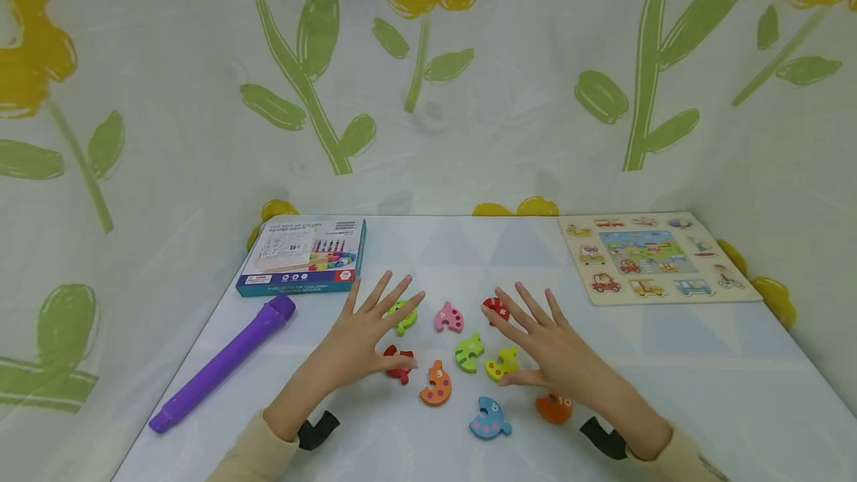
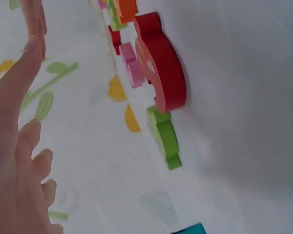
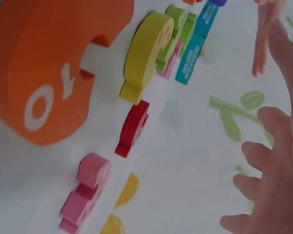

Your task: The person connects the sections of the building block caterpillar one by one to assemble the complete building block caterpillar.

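Note:
My left hand (image 1: 358, 341) hovers with fingers spread and straight, holding nothing. It partly covers a red piece (image 1: 400, 364) and a green piece (image 1: 402, 316). Likewise spread, my right hand (image 1: 559, 352) is over the other side of the group, overlapping a red piece (image 1: 494, 309) and an orange piece marked 10 (image 1: 554, 409). Between the hands lie small curved wooden puzzle pieces: pink (image 1: 448, 317), striped green (image 1: 469, 353), yellow (image 1: 504, 364), orange marked 3 (image 1: 436, 384) and blue marked 6 (image 1: 490, 419). Another pink piece (image 3: 85, 192) shows in the right wrist view.
A boxed bead set (image 1: 301, 255) lies at the back left, with a purple stick (image 1: 224, 363) in front of it along the table's left side. At the back right is a wooden picture puzzle board (image 1: 582, 262). Flower-patterned cloth (image 1: 502, 132) stands behind the white table (image 1: 723, 378).

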`<state>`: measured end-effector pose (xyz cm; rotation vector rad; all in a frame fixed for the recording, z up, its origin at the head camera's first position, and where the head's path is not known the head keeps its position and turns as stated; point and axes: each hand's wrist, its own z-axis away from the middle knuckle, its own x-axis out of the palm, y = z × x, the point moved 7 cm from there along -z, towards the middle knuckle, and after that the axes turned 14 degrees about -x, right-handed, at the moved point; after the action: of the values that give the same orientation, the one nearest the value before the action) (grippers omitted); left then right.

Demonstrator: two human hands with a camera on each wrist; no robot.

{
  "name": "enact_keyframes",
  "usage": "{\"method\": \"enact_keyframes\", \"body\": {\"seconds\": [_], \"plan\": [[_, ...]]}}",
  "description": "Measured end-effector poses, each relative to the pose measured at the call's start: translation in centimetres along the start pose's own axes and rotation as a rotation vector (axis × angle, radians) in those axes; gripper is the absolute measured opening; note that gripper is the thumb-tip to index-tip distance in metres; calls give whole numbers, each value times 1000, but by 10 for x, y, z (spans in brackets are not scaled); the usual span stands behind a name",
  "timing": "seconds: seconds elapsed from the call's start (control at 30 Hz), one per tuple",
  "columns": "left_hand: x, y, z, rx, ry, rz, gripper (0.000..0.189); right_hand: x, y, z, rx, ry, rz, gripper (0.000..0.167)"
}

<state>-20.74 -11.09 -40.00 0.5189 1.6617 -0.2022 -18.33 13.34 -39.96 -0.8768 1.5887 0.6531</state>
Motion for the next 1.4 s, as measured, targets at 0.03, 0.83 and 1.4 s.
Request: {"method": "enact_keyframes", "body": {"seconds": [0.03, 0.83, 1.4], "plan": [[0, -3, 0, -6, -10, 7, 98, 1, -1, -2, -6, 2, -6, 97], [16, -49, -13, 2, -370, 319, 58, 22, -46, -52, -220, -155, -308, 87], [34, -64, -45, 59, -444, 430, 53, 45, -54, -89, -148, -254, -505, 51]]}}
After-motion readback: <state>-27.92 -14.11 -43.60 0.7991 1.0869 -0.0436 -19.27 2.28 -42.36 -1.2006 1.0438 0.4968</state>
